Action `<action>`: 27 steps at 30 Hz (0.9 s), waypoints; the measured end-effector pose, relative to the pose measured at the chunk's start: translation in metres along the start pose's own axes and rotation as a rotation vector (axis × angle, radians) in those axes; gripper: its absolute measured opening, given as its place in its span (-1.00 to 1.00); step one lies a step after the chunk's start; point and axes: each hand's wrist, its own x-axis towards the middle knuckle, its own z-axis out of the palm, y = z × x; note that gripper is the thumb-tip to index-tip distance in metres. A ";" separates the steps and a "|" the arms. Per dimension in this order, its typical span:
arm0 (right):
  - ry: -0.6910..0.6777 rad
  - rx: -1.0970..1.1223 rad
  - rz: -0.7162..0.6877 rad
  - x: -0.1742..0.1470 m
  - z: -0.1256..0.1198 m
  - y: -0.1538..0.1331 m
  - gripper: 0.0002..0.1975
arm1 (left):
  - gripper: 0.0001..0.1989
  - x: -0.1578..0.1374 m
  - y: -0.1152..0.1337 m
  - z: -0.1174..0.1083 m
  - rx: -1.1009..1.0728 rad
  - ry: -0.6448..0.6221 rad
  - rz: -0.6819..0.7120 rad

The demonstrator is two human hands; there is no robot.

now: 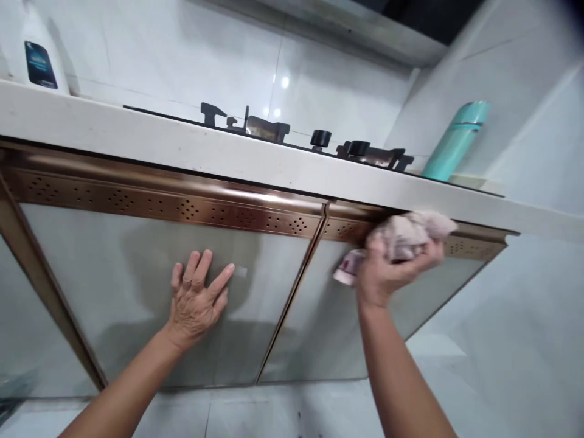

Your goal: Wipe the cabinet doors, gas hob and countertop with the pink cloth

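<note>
My right hand (378, 274) grips a crumpled pale pink cloth (406, 234). The cloth lies against the copper-coloured perforated trim of the right cabinet door (328, 316), just under the counter edge, and the hand is a little blurred. A loose corner of the cloth hangs out on the left. My left hand (196, 301) rests with spread fingers on the pale panel of the left cabinet door (100, 261). Nothing is held in it.
Above the doors runs a white countertop edge (182, 146). A gas hob with black knobs (320, 139) sits on it. A turquoise flask (458, 143) stands at the right end, and a white bottle (40, 55) with a dark label at the left. Below is a tiled floor (237, 417).
</note>
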 end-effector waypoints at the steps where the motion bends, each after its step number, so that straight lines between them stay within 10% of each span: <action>1: 0.017 0.010 -0.088 -0.008 0.005 -0.026 -0.31 | -0.34 -0.003 0.004 -0.001 -0.013 0.003 -0.032; 12: -0.290 0.044 -0.950 -0.031 0.061 -0.236 -0.64 | -0.31 -0.007 0.007 -0.006 -0.018 0.133 -0.186; 16: -0.499 -0.130 -1.250 -0.020 0.065 -0.292 -0.21 | -0.33 -0.011 0.004 -0.002 -0.067 0.107 -0.202; 20: -0.625 -0.136 -1.246 -0.006 0.066 -0.281 -0.51 | -0.32 -0.006 0.002 -0.005 -0.101 0.163 -0.210; 27: -0.642 -0.045 -1.065 0.020 0.033 -0.157 -0.54 | -0.48 0.004 0.007 -0.021 -0.134 0.110 -0.211</action>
